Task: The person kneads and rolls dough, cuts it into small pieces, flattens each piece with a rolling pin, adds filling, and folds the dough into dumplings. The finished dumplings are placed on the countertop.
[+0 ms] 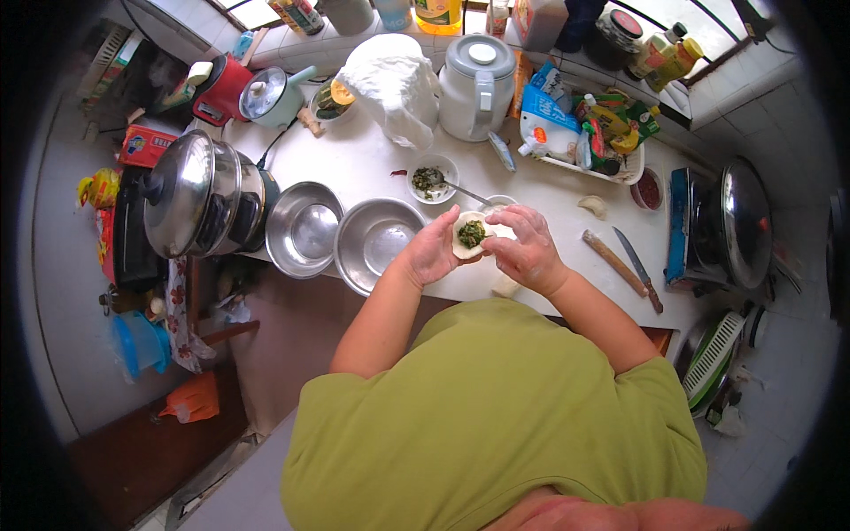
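A round dough wrapper (460,247) lies open across the fingers of my left hand (431,245), with a mound of chopped green filling (472,233) at its middle. My right hand (528,247), dusted with flour, has its thumb and fingers at the wrapper's right edge. Beyond my hands stands a white bowl (413,163) of the same kind of filling, and a metal spoon (468,192) leans out of it. A second small white bowl (501,199) is partly hidden behind my right hand. Below that hand lies a piece of dough (506,286).
Two steel basins (304,229) sit left of my hands, beside a lidded steamer (192,192). To the right are a folded dumpling (593,206), a wooden rolling pin (614,263), a knife (637,269) and a covered pan (747,226). A basket (631,174) of packets stands at the back.
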Available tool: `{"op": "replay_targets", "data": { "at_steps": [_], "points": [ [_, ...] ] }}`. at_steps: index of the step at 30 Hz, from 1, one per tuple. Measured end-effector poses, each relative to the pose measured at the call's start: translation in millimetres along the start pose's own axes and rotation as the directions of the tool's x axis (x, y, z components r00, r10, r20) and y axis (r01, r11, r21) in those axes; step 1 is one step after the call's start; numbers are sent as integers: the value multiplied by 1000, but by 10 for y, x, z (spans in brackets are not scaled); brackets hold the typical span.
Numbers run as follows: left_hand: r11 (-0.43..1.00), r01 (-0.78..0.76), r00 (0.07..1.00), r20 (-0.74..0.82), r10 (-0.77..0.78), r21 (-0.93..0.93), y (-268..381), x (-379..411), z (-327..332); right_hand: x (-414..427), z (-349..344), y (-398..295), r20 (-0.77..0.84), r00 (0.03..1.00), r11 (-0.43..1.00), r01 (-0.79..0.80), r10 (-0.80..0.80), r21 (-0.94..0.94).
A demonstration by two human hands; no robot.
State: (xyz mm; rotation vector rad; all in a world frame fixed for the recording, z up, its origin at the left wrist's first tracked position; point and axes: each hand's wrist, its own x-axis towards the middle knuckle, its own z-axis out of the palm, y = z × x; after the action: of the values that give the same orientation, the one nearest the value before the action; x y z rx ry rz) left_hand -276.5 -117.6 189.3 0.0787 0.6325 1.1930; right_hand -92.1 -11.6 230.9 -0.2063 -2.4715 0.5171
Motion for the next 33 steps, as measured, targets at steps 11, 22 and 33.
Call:
{"op": "replay_targets", "data": {
  "at_steps": [11,22,33],
  "points": [
    [993,23,999,-31,-20,117,-473,9,518,-476,-382,-168,-32,998,997,53,-55,-62],
    [875,-13,998,-44,39,483,-707,-9,782,-686,-673,-304,170,929,880,-366,328,302],
    [736,-66,998,44,49,674,-746,-21,821,-766,-691,-274,147,915,834,-402,375,377]
  ]
}}
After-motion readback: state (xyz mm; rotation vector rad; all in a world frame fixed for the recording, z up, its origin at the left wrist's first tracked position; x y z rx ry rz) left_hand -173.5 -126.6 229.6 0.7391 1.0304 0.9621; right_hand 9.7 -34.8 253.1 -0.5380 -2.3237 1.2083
